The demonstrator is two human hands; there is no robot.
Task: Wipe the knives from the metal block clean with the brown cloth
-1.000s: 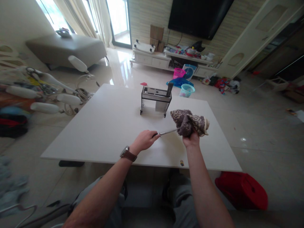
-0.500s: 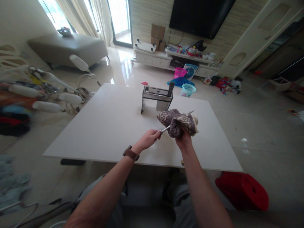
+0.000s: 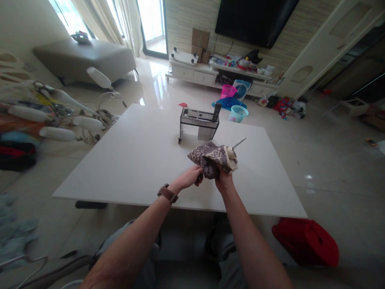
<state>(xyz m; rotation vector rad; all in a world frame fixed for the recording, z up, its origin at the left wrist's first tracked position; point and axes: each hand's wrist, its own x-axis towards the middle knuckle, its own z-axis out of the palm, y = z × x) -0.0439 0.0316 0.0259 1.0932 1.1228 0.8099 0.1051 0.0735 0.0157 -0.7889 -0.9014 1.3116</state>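
- Guiding this from afar, I see my left hand [image 3: 191, 176] at the near-left end of the bunched plush cloth [image 3: 221, 155]; its fingers are curled shut, seemingly on the hidden end of the metal rod [image 3: 240, 143].
- My right hand [image 3: 224, 180] pinches the cloth from beneath; the fold hides most of its fingers.
- Both things sit together over the near side of the bench [image 3: 132, 160], in front of the knife rack [image 3: 198, 115], with the rod's bare tip poking out on the right.
- I expect the cloth to be light, soft and yielding, best gripped broadly through its thick folds.
- I judge the rod stiff, slender and smooth enough to slip, so a firm hold belongs at the left-hand end, clear of the tip.
- Neither seems fragile; I cannot tell whether the rod is sharp.
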